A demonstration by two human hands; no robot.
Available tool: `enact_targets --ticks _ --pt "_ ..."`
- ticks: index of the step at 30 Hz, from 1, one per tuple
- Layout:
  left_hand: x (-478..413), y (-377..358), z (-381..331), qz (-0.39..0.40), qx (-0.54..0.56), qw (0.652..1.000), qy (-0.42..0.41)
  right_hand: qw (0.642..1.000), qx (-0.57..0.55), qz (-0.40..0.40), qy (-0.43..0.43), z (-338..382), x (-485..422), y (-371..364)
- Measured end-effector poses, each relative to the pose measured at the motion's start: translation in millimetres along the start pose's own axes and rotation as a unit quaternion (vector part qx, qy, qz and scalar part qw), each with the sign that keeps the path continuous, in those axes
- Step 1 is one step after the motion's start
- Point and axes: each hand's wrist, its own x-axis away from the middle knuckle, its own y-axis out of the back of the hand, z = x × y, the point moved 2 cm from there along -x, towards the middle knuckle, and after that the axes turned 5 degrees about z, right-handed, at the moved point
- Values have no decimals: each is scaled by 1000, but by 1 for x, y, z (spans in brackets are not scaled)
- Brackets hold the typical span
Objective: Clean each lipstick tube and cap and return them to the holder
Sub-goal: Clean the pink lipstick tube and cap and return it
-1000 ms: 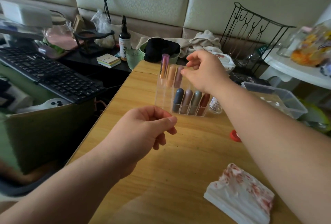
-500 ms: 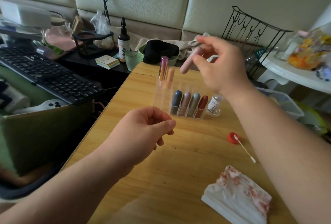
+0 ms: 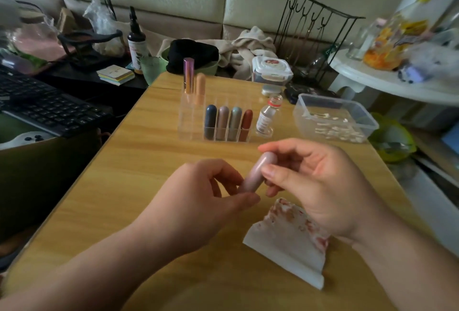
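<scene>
Slantwise, the pale-pink plastic lipstick tube (image 3: 257,170) is pinched: lower end by left hand (image 3: 198,201), upper by right hand (image 3: 320,186).

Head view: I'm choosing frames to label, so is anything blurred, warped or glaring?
Head view: the lipstick, left hand and right hand are slightly soft; the holder reads fairly clearly; the corners are smeared and bent by the wide lens; light is dim and even, no glare.

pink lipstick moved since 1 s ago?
Yes. The pink lipstick came out of the holder, toward the camera; left hand and right hand now hold it.
</scene>
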Motion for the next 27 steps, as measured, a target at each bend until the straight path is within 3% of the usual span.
enact_targets --ticks 10,14,16,21,24,27 --pt "-3 -18 -4 23 -17 1000 -9 1000 13 1 15 -2 7 14" --pt "-8 -18 1 32 -34 999 5 985 -135 -94 57 1 -3 49" --pt "-12 -16 3 26 -23 999 14 969 -221 -103 40 2 -7 61" --pt "-26 -12 10 -22 -49 998 21 923 -377 -21 -78 -14 1 53" --pt "-33 -11 13 -39 -87 995 18 901 -420 62 -92 -25 7 43" --pt "-37 -13 13 -30 -122 992 10 902 -411 97 -94 -29 9 41"
